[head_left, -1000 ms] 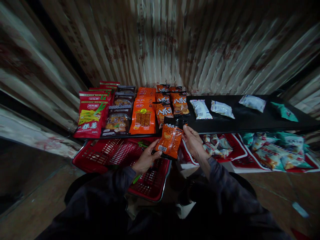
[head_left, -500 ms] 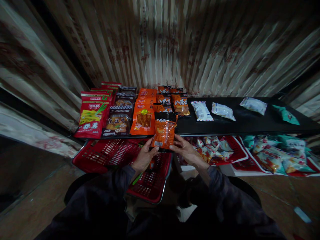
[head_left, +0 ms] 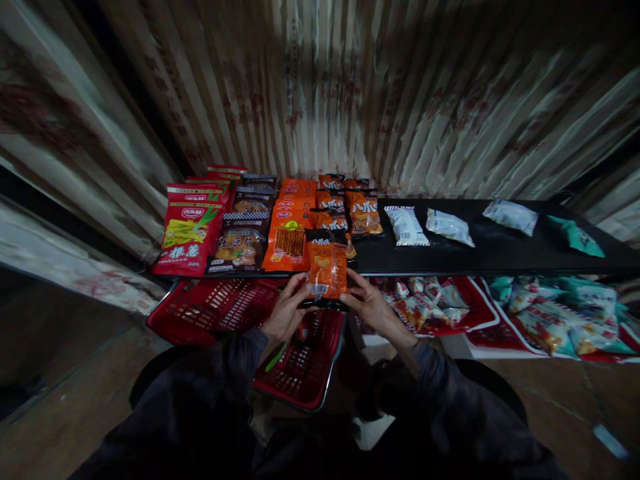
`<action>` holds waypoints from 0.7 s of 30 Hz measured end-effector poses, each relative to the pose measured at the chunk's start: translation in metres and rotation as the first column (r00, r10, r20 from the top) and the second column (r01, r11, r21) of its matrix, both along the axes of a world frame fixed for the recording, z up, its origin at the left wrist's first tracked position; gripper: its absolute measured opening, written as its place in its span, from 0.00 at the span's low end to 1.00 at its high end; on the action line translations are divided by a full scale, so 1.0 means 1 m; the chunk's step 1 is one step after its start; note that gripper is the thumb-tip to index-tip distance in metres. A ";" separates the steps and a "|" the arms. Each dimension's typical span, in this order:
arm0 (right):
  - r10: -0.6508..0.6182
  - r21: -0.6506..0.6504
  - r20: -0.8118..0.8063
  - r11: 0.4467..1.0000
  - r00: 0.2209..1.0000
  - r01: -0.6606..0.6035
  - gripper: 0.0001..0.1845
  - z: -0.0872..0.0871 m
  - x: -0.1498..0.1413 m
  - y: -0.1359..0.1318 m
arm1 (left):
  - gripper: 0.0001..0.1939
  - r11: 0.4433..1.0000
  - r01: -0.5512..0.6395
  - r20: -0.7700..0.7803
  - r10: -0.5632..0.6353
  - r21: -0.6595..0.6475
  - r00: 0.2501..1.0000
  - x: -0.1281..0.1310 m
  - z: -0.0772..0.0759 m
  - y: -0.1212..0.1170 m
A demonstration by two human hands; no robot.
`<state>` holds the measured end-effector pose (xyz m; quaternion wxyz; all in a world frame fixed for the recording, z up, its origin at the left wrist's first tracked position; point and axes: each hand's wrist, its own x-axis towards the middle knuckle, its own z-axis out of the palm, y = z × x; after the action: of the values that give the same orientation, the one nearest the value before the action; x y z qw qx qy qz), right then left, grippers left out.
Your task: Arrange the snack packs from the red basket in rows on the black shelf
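Between my two hands is an orange snack bag (head_left: 327, 267) with black ends, held at the front edge of the black shelf (head_left: 440, 257). My left hand (head_left: 287, 310) grips its lower left side, and my right hand (head_left: 373, 307) its lower right corner. Just behind it lie more orange bags of the same kind (head_left: 364, 212) in two columns. To their left are flat orange packets (head_left: 287, 243), brown potato-chip bags (head_left: 237, 247) and red snack bags (head_left: 189, 237), each lined up front to back.
White snack bags (head_left: 406, 225) and a green bag (head_left: 576, 235) lie spaced along the shelf's right part. Beneath the shelf stand a red basket (head_left: 295, 387) at left, and red baskets of snack bags (head_left: 550, 320) at right. A pleated curtain (head_left: 320, 87) hangs behind.
The camera view has shifted slightly. My hands still hold the orange snack bag at the shelf's front edge, its top tipped a little differently.
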<state>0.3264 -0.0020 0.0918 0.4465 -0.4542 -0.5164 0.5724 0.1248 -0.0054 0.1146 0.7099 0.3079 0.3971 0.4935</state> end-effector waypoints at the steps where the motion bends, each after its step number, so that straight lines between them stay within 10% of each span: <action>1: -0.015 0.017 0.019 1.000 1.000 0.014 0.44 -0.001 -0.001 -0.001 | 0.24 1.000 0.002 -0.007 -0.002 0.004 1.000 0.000 0.001 0.000; 10: -0.257 0.478 0.337 0.876 0.906 0.071 0.31 0.010 -0.005 -0.012 | 0.24 0.993 0.060 -0.047 -0.056 0.106 0.997 0.002 0.009 -0.006; 21: -0.279 0.510 0.380 0.859 0.882 0.052 0.28 0.011 -0.006 -0.018 | 0.23 0.983 0.080 -0.052 -0.072 0.168 0.996 0.002 0.004 -0.009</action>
<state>0.3199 -0.0196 0.1025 0.4659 -0.4889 -0.6884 0.2647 0.1263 -0.0142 0.1191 0.6902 0.3933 0.3576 0.4910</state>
